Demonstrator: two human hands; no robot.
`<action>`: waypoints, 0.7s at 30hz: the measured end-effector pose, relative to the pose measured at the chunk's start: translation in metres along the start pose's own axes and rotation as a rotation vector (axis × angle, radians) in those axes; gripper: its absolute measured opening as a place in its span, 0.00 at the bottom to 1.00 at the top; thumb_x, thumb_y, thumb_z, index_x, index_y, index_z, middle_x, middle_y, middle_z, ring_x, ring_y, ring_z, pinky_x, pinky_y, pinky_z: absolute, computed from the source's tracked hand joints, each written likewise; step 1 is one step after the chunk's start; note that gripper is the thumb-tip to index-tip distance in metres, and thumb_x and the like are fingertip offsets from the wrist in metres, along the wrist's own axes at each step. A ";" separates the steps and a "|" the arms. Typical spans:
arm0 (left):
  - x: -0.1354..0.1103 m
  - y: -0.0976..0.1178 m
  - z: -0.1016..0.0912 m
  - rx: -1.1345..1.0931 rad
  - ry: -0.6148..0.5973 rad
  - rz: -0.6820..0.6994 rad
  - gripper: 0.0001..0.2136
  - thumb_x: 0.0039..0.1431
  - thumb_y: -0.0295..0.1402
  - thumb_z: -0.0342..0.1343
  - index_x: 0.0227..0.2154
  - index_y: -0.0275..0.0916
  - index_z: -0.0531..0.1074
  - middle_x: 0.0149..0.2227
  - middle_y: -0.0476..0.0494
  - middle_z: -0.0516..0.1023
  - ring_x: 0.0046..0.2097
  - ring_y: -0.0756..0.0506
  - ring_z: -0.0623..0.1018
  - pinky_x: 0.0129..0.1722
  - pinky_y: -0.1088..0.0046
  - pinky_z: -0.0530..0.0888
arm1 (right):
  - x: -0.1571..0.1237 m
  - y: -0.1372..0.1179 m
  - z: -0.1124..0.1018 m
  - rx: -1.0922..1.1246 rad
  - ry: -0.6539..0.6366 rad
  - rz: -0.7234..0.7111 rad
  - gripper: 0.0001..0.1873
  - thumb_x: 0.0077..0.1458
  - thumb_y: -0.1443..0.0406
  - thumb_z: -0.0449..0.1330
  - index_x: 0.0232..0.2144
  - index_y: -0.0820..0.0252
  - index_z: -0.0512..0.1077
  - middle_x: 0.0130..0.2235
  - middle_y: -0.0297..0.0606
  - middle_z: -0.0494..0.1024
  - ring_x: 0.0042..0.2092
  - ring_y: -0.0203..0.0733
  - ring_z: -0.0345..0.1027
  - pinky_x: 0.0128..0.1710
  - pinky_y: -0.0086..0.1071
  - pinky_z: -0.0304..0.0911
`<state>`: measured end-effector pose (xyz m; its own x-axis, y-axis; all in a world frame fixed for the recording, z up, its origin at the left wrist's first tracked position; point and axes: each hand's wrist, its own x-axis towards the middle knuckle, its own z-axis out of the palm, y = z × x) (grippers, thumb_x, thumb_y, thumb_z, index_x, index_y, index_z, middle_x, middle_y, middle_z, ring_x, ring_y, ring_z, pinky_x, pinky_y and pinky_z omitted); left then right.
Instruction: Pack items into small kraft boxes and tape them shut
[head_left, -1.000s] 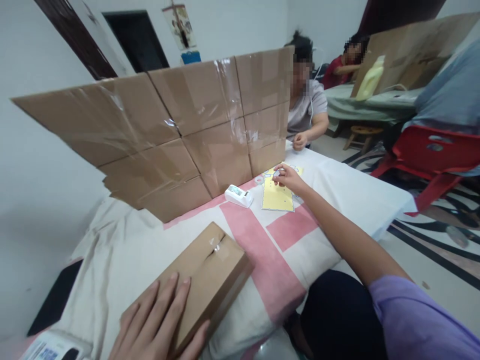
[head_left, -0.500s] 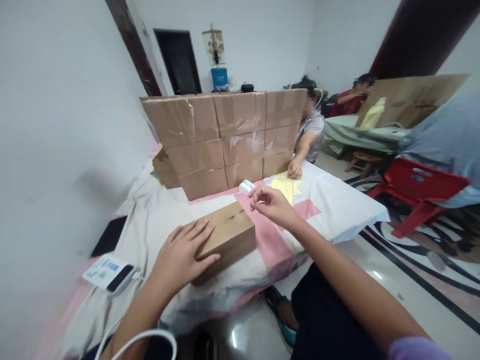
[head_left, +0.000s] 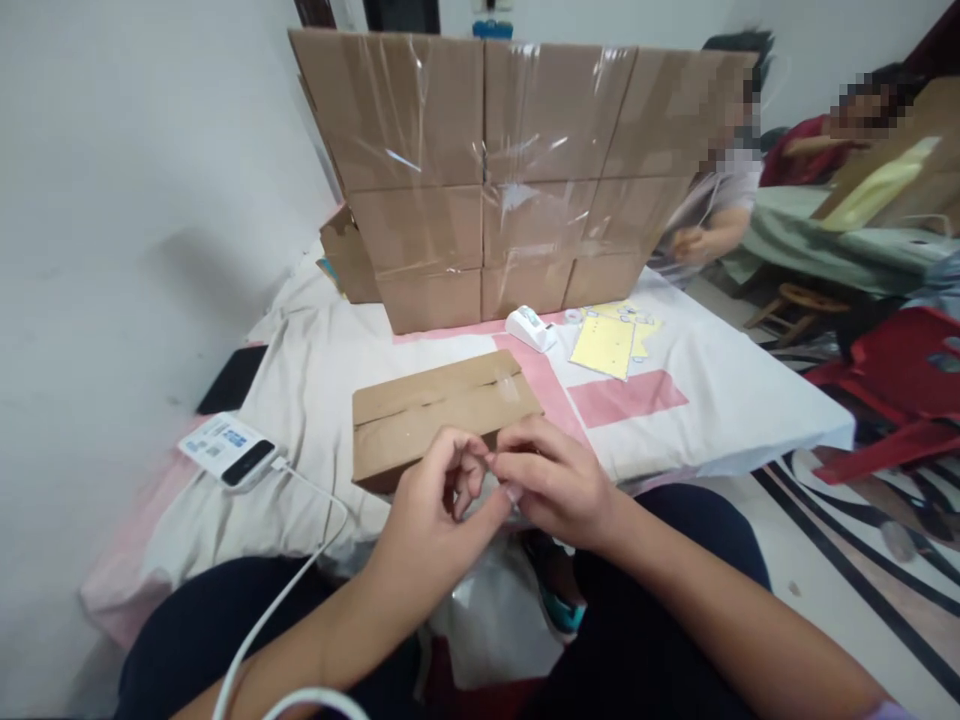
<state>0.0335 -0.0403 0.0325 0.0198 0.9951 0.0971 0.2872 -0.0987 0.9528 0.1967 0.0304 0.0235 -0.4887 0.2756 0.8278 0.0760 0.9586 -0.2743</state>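
Cardboard box [head_left: 442, 408] just beyond left hand [head_left: 435, 500] and right hand [head_left: 561, 482], fingers curled together, cannot tell if gripping

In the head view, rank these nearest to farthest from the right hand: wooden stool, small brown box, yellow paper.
1. Small brown box: just beyond the right hand, leftward.
2. Yellow paper: farther ahead, slightly right.
3. Wooden stool: well past the paper, far right.

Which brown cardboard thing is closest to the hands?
The low box lying just beyond the left hand and right hand, with a seam along its top. The tall, taped cardboard wall stands farther back.
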 end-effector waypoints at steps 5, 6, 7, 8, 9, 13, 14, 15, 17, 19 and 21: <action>0.002 0.002 -0.002 -0.071 -0.016 -0.009 0.10 0.59 0.38 0.61 0.37 0.43 0.66 0.29 0.57 0.64 0.28 0.54 0.63 0.26 0.76 0.61 | -0.001 -0.007 0.005 0.110 -0.043 0.126 0.05 0.63 0.69 0.58 0.39 0.54 0.72 0.33 0.37 0.76 0.34 0.39 0.70 0.33 0.32 0.70; 0.002 0.003 -0.002 -0.072 -0.021 -0.005 0.10 0.58 0.38 0.62 0.37 0.43 0.66 0.29 0.57 0.65 0.28 0.54 0.64 0.26 0.76 0.61 | -0.001 -0.007 0.005 0.130 -0.054 0.168 0.03 0.64 0.68 0.59 0.38 0.54 0.72 0.32 0.36 0.76 0.34 0.39 0.70 0.33 0.32 0.70; 0.002 0.004 -0.002 -0.077 -0.026 -0.006 0.10 0.58 0.38 0.61 0.37 0.43 0.66 0.29 0.56 0.65 0.29 0.54 0.65 0.27 0.76 0.61 | -0.001 -0.008 0.004 0.143 -0.061 0.190 0.03 0.64 0.67 0.59 0.38 0.54 0.72 0.32 0.36 0.76 0.34 0.39 0.70 0.34 0.33 0.70; 0.001 0.005 -0.002 -0.082 -0.031 -0.012 0.09 0.59 0.37 0.61 0.37 0.43 0.67 0.30 0.56 0.67 0.30 0.53 0.66 0.28 0.75 0.62 | -0.001 -0.008 0.004 0.147 -0.067 0.191 0.03 0.65 0.67 0.59 0.37 0.54 0.72 0.31 0.36 0.76 0.33 0.39 0.70 0.34 0.33 0.70; 0.001 0.005 -0.002 -0.089 -0.032 -0.021 0.09 0.59 0.37 0.61 0.38 0.43 0.67 0.31 0.55 0.68 0.31 0.53 0.67 0.29 0.75 0.63 | -0.001 -0.007 0.003 0.146 -0.074 0.178 0.04 0.65 0.67 0.58 0.37 0.55 0.72 0.31 0.35 0.77 0.33 0.38 0.70 0.34 0.33 0.70; 0.003 0.007 -0.003 -0.126 -0.027 -0.063 0.07 0.57 0.35 0.60 0.36 0.41 0.68 0.32 0.53 0.70 0.32 0.52 0.69 0.30 0.75 0.64 | -0.003 -0.006 0.004 0.126 -0.094 0.138 0.06 0.67 0.67 0.56 0.38 0.54 0.73 0.32 0.36 0.77 0.34 0.39 0.70 0.35 0.33 0.70; 0.004 0.007 -0.003 -0.135 -0.028 -0.071 0.07 0.56 0.35 0.60 0.35 0.41 0.68 0.31 0.53 0.70 0.31 0.52 0.68 0.29 0.75 0.64 | -0.003 -0.006 0.005 0.123 -0.100 0.153 0.07 0.67 0.66 0.56 0.38 0.54 0.74 0.33 0.36 0.78 0.35 0.39 0.71 0.35 0.33 0.70; 0.004 0.008 -0.004 -0.142 -0.027 -0.076 0.07 0.55 0.35 0.60 0.34 0.40 0.69 0.30 0.54 0.68 0.30 0.53 0.66 0.28 0.76 0.63 | -0.004 -0.006 0.005 0.122 -0.102 0.172 0.07 0.67 0.66 0.56 0.39 0.53 0.74 0.34 0.36 0.78 0.35 0.39 0.71 0.36 0.33 0.70; 0.005 0.009 -0.005 -0.155 -0.027 -0.088 0.07 0.54 0.35 0.60 0.32 0.40 0.70 0.26 0.55 0.65 0.27 0.53 0.63 0.26 0.77 0.62 | -0.005 -0.005 0.004 0.109 -0.102 0.197 0.07 0.65 0.67 0.57 0.42 0.52 0.74 0.36 0.36 0.78 0.37 0.39 0.72 0.36 0.33 0.71; 0.006 0.010 -0.007 -0.179 -0.018 -0.091 0.07 0.55 0.36 0.60 0.29 0.39 0.71 0.23 0.57 0.60 0.25 0.54 0.60 0.25 0.77 0.59 | -0.006 -0.002 0.001 0.066 -0.101 0.157 0.11 0.62 0.69 0.60 0.46 0.51 0.73 0.40 0.37 0.78 0.39 0.41 0.72 0.38 0.34 0.72; 0.006 0.010 -0.008 -0.206 0.010 -0.087 0.08 0.56 0.36 0.61 0.27 0.39 0.71 0.21 0.58 0.56 0.24 0.54 0.58 0.24 0.78 0.57 | -0.007 0.001 -0.004 0.005 -0.085 0.088 0.19 0.58 0.69 0.64 0.51 0.50 0.70 0.44 0.39 0.76 0.43 0.43 0.72 0.42 0.37 0.72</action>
<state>0.0287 -0.0351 0.0449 -0.0063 0.9999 0.0134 0.0853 -0.0129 0.9963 0.2035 0.0302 0.0196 -0.5526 0.3511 0.7558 0.1178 0.9307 -0.3463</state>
